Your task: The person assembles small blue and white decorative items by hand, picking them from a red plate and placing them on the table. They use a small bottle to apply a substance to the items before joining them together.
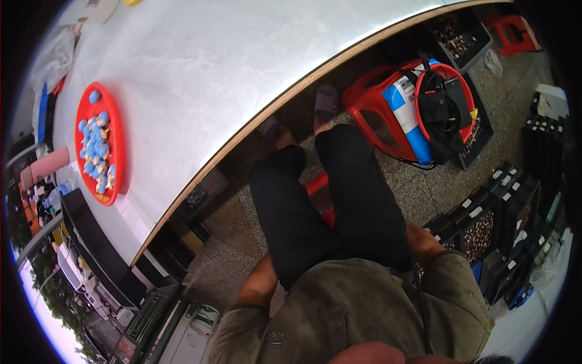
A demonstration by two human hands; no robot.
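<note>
Both my arms hang down beside my thighs as I sit on a red stool (pixel 321 193), of which a little shows between my legs. My left forearm (pixel 257 282) runs down behind the left thigh, and that hand is hidden. On the other side the right forearm (pixel 422 241) goes behind the right thigh, where its hand cannot be seen either. A red oval tray (pixel 118 142) with several small blue-and-cream pieces (pixel 96 148) lies on the white table (pixel 200 79) at the left.
The table's wooden edge (pixel 285 91) crosses before my knees. At the right stands a red plastic stool (pixel 370 109) beside a blue-and-white package (pixel 405 112) and a red basin (pixel 445 70) with a black bag. Stacked black crates (pixel 485 224) line the right side.
</note>
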